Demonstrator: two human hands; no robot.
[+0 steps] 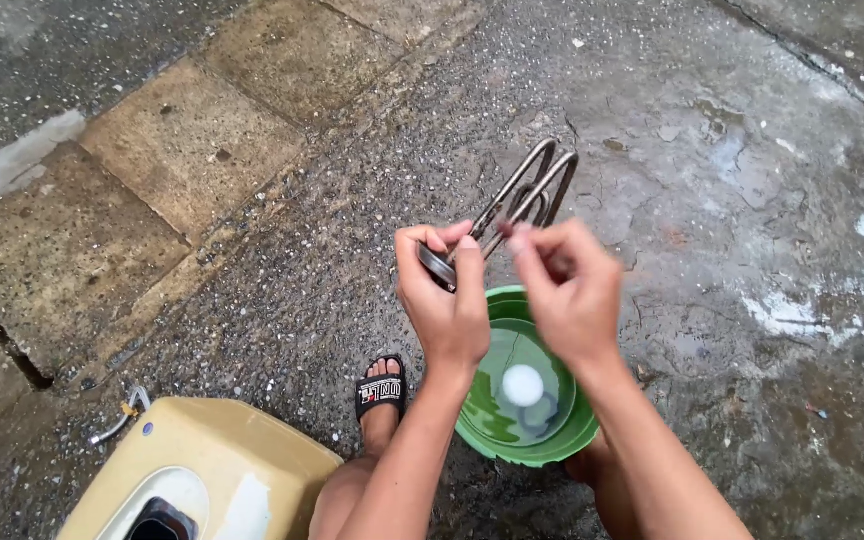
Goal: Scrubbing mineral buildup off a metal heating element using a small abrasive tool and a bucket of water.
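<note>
My left hand [447,295] grips the round base flange of a metal heating element [532,185], whose bent tube loops point up and away from me. My right hand [567,285] is blurred, its fingertips pinched at the flange next to the left thumb; whether it holds anything small I cannot tell. Both hands hover above a green plastic bowl [572,440] on the wet ground. Inside the bowl lie a white round object [523,384] and some water.
A beige water-heater casing [207,470] with an open round hole lies at the lower left, a short pipe [117,425] sticking from it. My foot in a black sandal [381,390] rests beside the bowl. Wet concrete and paving slabs surround everything.
</note>
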